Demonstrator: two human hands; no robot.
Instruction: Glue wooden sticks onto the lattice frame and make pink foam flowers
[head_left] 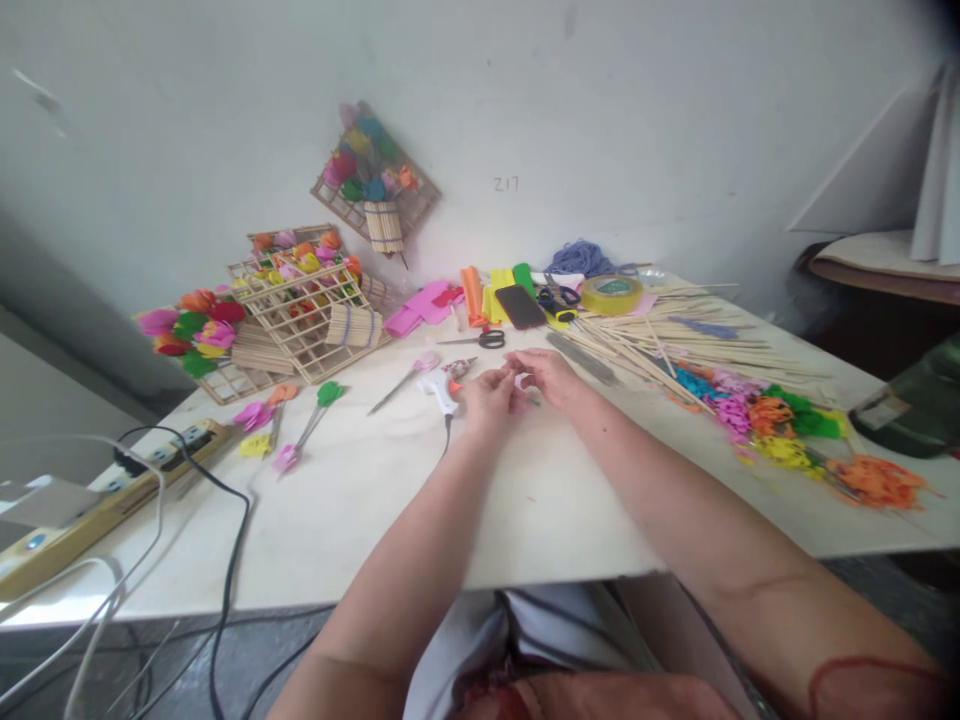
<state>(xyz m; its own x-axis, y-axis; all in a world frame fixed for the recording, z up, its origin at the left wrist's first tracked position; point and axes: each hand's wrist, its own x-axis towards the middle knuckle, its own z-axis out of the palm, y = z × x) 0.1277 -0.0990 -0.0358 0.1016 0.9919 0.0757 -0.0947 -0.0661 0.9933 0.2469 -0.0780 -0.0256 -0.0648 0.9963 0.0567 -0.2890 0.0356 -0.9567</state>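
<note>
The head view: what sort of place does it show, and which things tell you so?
Probably a craft workspace: the table holds a glue gun, many thin sticks and bright artificial flowers.

Pink is showing on the small piece [520, 381] between the left hand [489, 392] and the right hand [547, 376], while white with a touch of orange is colouring the glue gun [445, 397] just left of the left hand. Beyond the hands, the phone [521, 307] is showing black and the tape roll [611, 294] translucent yellow. Right of the right hand, cut strips are mixing blue [694, 382], pink, orange [877, 482], yellow and green [802, 412].
</note>
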